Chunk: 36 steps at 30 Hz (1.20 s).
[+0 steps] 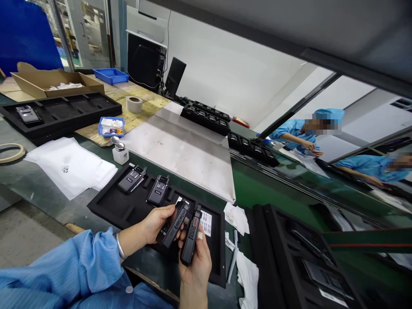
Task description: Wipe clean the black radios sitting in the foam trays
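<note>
My left hand (153,224) is closed around a black handheld radio (175,224), turned so that its side buttons face up. A second black radio (192,236), with a red-orange button on its edge, is gripped in my right hand (197,259). Both are held side by side above a black foam tray (128,205). Two more radios, one at the left (131,179) and one nearer the middle (158,191), lie face down in the tray's slots. Behind my right fingers a white printed label sheet (206,223) rests on the tray.
White plastic bags (72,165) and a pump bottle (120,153) stand left of the tray. Crumpled white wipes (237,218) lie to its right, beside another foam tray (317,257). Beyond the conveyor (254,180), two co-workers in blue work. A cardboard box (54,83) sits far left.
</note>
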Motion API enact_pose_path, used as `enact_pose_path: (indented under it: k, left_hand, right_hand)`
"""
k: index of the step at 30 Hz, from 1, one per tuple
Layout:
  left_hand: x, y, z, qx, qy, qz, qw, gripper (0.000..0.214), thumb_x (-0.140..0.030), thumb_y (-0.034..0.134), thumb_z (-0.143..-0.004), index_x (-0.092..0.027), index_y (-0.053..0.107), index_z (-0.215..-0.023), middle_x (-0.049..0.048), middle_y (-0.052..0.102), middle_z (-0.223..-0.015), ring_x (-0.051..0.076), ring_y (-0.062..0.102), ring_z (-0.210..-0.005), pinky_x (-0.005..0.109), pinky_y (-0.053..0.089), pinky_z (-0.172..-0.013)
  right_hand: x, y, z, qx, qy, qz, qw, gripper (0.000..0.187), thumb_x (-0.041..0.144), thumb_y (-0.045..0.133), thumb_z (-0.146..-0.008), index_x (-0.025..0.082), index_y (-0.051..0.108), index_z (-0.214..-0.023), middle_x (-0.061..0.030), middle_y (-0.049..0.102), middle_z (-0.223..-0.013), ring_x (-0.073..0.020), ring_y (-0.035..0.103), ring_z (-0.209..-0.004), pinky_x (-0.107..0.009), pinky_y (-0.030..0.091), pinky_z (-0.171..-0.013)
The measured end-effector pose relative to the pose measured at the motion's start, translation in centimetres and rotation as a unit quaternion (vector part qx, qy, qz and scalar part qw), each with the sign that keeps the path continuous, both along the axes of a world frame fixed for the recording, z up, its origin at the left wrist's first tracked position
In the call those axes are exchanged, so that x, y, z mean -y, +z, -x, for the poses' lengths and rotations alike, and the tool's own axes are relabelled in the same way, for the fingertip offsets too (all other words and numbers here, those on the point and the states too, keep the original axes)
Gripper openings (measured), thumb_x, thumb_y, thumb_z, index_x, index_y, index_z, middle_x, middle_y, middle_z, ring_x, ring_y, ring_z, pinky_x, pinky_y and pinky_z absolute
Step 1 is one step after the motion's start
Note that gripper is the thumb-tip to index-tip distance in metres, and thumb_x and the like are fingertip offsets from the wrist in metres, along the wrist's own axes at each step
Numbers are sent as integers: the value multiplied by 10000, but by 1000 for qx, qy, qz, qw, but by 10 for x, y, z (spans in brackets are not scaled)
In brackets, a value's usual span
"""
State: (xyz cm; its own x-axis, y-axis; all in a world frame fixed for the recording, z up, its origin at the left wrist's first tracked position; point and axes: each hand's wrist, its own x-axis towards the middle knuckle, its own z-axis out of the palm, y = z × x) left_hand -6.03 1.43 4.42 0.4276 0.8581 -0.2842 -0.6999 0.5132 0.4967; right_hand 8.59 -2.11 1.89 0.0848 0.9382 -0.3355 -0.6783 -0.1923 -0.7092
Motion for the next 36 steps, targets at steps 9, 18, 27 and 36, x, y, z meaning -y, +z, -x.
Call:
enact_pose_path:
  k: [9,18,27,36]
  left_hand:
    - [2,3,-3,25,-13,15,999,246,-357,568,-911,-115,605,-890,88,667,-698,197,642,-494,255,516,-450]
    - [0,1,-8,26,-14,32,999,255,-334,520,-937,-105,629,-918,94,669,-722,197,652,-523,260,525,-481]
    - [-3,2,-12,48,-27,49,997,297,-342,514,-943,-97,657,-1033,94,676,-735,194,643,-528,269,510,-498]
    - [-10,2,-17,14,-8,86,996,293,-322,490,-958,-91,671,-967,109,672,-749,186,630,-525,264,509,-472]
  right_hand:
    - [5,2,-3,-6,-26,27,999,685,440,818,-665,204,540,-1245,-48,722,-865,-158,658,-612,-281,536,-555]
    - [1,9,-1,-33,-43,42,998,645,416,844,-628,202,578,-1175,-35,722,-819,-140,639,-579,-250,520,-525]
    - [0,3,-7,-14,-27,16,999,463,399,718,-767,210,597,-1171,-45,718,-921,-138,642,-645,-252,526,-551]
    - [-10,3,-27,82,-16,-14,996,618,496,699,-768,199,539,-1286,-76,704,-1017,-168,645,-711,-303,524,-613]
